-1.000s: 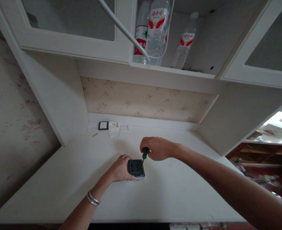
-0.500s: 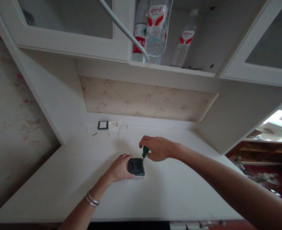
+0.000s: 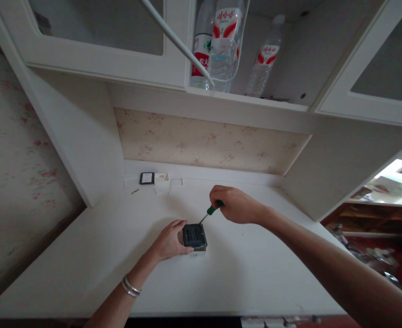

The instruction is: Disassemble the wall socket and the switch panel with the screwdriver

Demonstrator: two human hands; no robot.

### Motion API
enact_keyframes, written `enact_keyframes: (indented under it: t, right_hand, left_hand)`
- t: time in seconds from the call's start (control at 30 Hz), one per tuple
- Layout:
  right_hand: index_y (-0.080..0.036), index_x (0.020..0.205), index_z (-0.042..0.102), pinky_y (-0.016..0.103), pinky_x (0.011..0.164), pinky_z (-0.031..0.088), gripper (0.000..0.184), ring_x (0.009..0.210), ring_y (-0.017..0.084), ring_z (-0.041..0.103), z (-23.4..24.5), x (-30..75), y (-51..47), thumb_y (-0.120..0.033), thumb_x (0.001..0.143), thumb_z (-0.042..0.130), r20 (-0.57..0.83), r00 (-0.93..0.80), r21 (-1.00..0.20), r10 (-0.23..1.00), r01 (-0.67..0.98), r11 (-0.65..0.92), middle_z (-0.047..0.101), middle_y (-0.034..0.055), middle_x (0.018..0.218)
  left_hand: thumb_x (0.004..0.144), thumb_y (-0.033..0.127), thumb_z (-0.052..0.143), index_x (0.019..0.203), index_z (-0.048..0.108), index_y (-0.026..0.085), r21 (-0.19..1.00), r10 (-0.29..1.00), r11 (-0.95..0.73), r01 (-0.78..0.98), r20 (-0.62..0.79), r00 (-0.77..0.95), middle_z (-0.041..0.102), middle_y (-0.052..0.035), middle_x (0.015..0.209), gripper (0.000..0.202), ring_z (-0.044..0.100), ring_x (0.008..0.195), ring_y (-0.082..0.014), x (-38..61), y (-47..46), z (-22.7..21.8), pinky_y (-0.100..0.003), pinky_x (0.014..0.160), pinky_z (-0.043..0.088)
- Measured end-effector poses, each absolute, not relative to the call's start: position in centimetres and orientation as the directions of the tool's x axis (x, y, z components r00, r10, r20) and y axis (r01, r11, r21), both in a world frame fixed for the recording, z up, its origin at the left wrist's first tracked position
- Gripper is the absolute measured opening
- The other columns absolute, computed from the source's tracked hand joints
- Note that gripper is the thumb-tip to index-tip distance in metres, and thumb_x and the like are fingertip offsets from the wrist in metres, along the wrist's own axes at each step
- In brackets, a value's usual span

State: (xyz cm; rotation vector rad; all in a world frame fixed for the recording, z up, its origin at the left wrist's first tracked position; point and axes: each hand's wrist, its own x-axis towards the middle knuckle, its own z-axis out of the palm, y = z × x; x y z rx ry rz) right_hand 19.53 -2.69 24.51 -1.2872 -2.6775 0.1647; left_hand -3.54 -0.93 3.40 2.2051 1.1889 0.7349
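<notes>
A small square black socket panel sits on a white box on the white desk. My left hand grips the panel from its left side, thumb at the near edge and fingers at the far edge. In my right hand is a green-handled screwdriver, the fist closed round its handle. The screwdriver slants down to the left, its tip at the panel's far right corner; whether it touches cannot be told. Two silver bangles circle my left wrist.
At the back left of the desk lie a black-framed socket, a white wall box and thin frames. Overhead, a cabinet shelf holds plastic bottles, and a white cable hangs down in front.
The screwdriver has tilted from nearly upright to a slant, and its tip has moved to the far edge of the panel. My right hand has shifted right and slightly away. My left hand stays put.
</notes>
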Motion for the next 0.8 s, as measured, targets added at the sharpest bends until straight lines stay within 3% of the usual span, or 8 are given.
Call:
enact_keyframes:
  t: [0.1,0.2,0.4,0.53,0.67,0.8]
  right_hand:
    - [-0.019,0.084,0.058,0.024,0.075,0.041,0.033,0.084,0.015,0.055,23.1,21.3,-2.6,0.002,0.063,0.045,0.257,-0.482,-0.257,0.838,0.802,0.540,0.059,0.0025,0.095]
    - [-0.020,0.092,0.059,0.027,0.074,0.043,0.028,0.080,0.015,0.056,19.8,23.2,-3.0,-0.005,0.071,0.049,0.284,-0.342,-0.352,0.896,0.832,0.429,0.060,0.0032,0.097]
    - [-0.022,0.093,0.060,0.030,0.072,0.047,0.016,0.078,0.017,0.060,11.7,25.4,-5.5,-0.017,0.080,0.052,0.249,-0.188,-0.487,0.950,0.823,0.291,0.060,0.0042,0.096]
    - [-0.025,0.101,0.057,0.034,0.079,0.049,0.021,0.087,0.020,0.062,7.8,24.8,-7.7,-0.020,0.083,0.049,0.212,-0.130,-0.505,0.969,0.834,0.223,0.060,0.0048,0.106]
    - [-0.030,0.111,0.055,0.036,0.082,0.050,0.030,0.092,0.023,0.064,5.0,23.6,-9.2,-0.022,0.083,0.051,0.083,-0.146,-0.517,0.986,0.840,0.168,0.059,0.0044,0.113]
    - [-0.029,0.108,0.060,0.037,0.086,0.049,0.025,0.095,0.024,0.063,4.3,22.9,-9.4,-0.029,0.085,0.052,0.090,-0.164,-0.596,0.982,0.781,0.185,0.060,0.0062,0.113]
  left_hand:
    - [0.053,0.043,0.081,0.130,0.052,0.015,0.710,0.862,-0.465,0.528,0.229,0.452,0.055,-0.0113,0.129,0.087,0.053,0.117,-0.0287,-3.7,-1.1,3.6,-0.039,0.102,0.043]
    - [0.055,0.039,0.080,0.131,0.051,0.018,0.750,0.869,-0.450,0.486,0.242,0.431,0.055,-0.0106,0.129,0.084,0.053,0.115,-0.0279,-3.9,-1.6,4.0,-0.038,0.098,0.047]
    - [0.058,0.028,0.078,0.131,0.050,0.020,0.802,0.887,-0.415,0.429,0.254,0.385,0.053,-0.0092,0.130,0.079,0.057,0.107,-0.0238,-4.6,-2.5,4.7,-0.034,0.090,0.052]
    - [0.058,0.027,0.078,0.133,0.048,0.021,0.824,0.899,-0.390,0.411,0.245,0.363,0.051,-0.0085,0.133,0.080,0.058,0.106,-0.0235,-4.7,-3.1,4.9,-0.035,0.088,0.054]
    - [0.059,0.026,0.078,0.132,0.048,0.020,0.844,0.907,-0.368,0.391,0.233,0.350,0.050,-0.0092,0.134,0.079,0.060,0.102,-0.0213,-4.5,-3.7,5.3,-0.032,0.087,0.054]
    - [0.061,0.026,0.077,0.133,0.047,0.018,0.862,0.906,-0.355,0.362,0.222,0.360,0.049,-0.0098,0.134,0.078,0.059,0.104,-0.0217,-4.2,-4.1,5.7,-0.033,0.091,0.053]
